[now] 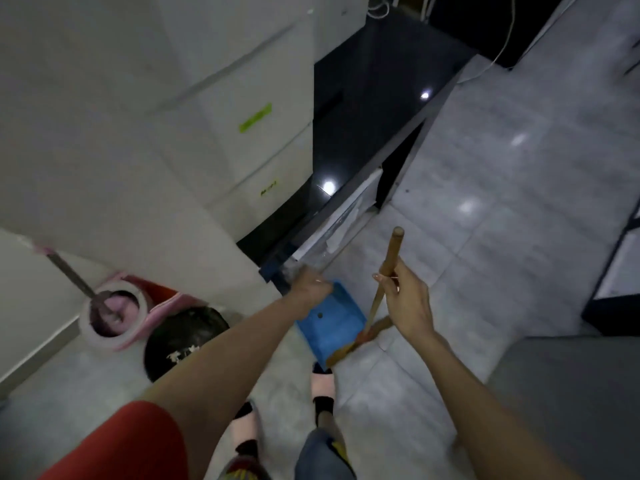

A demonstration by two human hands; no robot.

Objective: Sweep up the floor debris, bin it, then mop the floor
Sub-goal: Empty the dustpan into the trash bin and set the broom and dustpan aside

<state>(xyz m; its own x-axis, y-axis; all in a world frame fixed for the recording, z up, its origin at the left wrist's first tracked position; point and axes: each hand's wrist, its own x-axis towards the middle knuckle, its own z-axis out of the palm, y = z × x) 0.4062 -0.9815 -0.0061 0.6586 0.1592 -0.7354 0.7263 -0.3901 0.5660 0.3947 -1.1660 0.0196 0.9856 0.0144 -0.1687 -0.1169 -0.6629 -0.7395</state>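
My left hand grips the top of a blue dustpan that hangs tilted above the grey tiled floor. A small dark bit of debris lies in the pan. My right hand holds the wooden handle of a broom, whose bristle head lies against the pan's lower edge. A black-lined bin stands to the left of the pan, with pale scraps in it. Behind the bin is a pink mop bucket with the mop handle standing in it.
White drawer cabinets stand at the left beside a glossy black counter. White papers hang at the counter's edge. A dark shelf frame is at the right. My slippered feet are below the pan.
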